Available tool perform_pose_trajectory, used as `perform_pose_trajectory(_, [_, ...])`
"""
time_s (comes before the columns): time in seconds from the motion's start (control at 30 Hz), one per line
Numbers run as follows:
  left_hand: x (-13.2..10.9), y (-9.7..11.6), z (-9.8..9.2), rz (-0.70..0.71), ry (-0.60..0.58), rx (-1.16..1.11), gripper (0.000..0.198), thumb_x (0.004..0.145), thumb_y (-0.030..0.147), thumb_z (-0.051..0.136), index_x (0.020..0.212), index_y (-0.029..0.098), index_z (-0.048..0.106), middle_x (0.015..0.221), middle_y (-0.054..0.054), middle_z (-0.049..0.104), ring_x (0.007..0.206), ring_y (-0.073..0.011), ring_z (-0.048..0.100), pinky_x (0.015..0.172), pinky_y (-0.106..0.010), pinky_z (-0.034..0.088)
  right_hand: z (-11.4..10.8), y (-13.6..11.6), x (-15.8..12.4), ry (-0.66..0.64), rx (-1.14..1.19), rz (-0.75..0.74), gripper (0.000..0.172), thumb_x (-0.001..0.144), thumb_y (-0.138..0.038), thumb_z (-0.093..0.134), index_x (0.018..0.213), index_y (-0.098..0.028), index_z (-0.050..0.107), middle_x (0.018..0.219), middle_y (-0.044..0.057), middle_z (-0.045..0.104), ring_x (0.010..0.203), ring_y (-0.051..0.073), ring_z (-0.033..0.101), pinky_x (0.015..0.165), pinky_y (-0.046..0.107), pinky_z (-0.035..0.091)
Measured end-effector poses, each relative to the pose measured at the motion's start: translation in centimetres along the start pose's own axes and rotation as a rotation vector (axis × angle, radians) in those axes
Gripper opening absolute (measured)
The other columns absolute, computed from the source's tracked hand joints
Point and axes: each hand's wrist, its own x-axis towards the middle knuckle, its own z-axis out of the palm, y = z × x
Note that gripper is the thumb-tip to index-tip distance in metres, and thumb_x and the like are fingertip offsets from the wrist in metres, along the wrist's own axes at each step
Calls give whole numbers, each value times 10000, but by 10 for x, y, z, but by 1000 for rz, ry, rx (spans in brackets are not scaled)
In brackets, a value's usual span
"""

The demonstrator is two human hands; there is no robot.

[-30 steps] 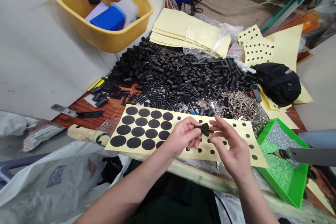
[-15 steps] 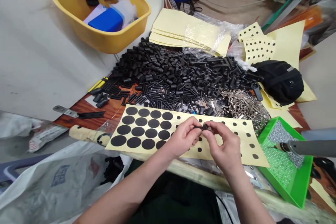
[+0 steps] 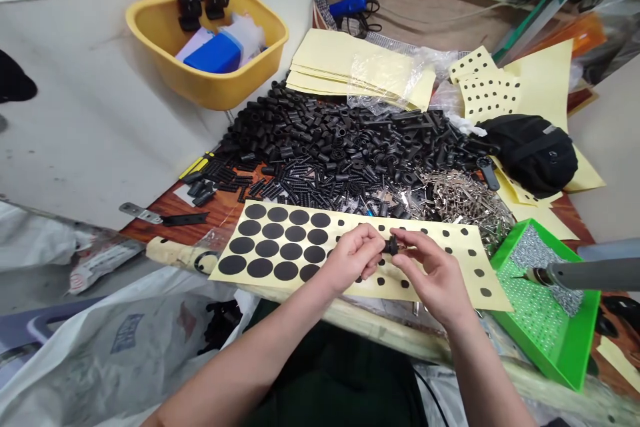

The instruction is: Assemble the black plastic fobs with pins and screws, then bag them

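My left hand (image 3: 357, 255) is closed, pinching a small black plastic part (image 3: 391, 245) between thumb and fingers. From the other side, the thumb and forefinger of my right hand (image 3: 435, 280) grip the same part's end. Something thin and shiny shows by the right fingertips, too small to name. Both hands are over a pale yellow sheet of black stickers (image 3: 370, 283), large discs on its left and small dots on its right. Behind the sheet lie black ribbed pieces (image 3: 305, 183) and a heap of small metal pieces (image 3: 465, 197).
A big pile of black plastic parts (image 3: 340, 127) covers the back. At right stand a green tray (image 3: 565, 360) with small metal bits and a grey screwdriver-like tool (image 3: 590, 277) jutting over it. A yellow basin (image 3: 210, 90) hangs at left; a black cap-like cloth thing (image 3: 530, 153) lies right.
The view has shifted slightly. The black part has turned between my fingers, showing more of its round end, and my right fingers have spread a little around it.
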Motion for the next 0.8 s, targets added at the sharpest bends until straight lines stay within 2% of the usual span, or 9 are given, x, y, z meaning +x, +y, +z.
perform_pose_trajectory(0.2, [1,0,0,-10,-22,28,270,805,416,574,854,163,494,605,34,549,455,-66,500,409,-173,276,0,12,1,-7,82,67,332,777,-377,687,1068,-216,679,1093,106,673,883,215,666,825,405,557])
perform_pose_trajectory(0.33, [2,-1,2,-32,12,97,169,785,290,592,847,161,504,581,46,534,460,-65,502,430,-173,333,-2,15,1,-16,66,51,315,786,-340,680,1076,-216,674,1110,107,662,911,217,661,840,402,552])
perform_pose_trajectory(0.43, [3,-3,2,-31,25,175,110,794,260,558,822,163,517,538,62,507,423,-63,481,438,-185,365,-1,16,1,-19,46,27,286,791,-311,667,1060,-213,676,1063,97,681,921,222,666,834,390,560])
perform_pose_trajectory(0.57, [3,-2,2,-10,48,226,56,778,216,536,786,162,524,465,81,473,371,-55,430,424,-185,351,2,16,-1,2,-108,-107,264,812,-250,626,1072,-230,671,1043,85,685,955,225,653,843,397,555])
perform_pose_trajectory(0.8, [2,1,2,-71,30,133,91,772,237,541,728,160,521,421,90,434,324,-54,393,381,-184,318,2,10,0,44,-353,-407,284,834,-178,595,1101,-252,654,982,79,691,911,226,656,802,403,558])
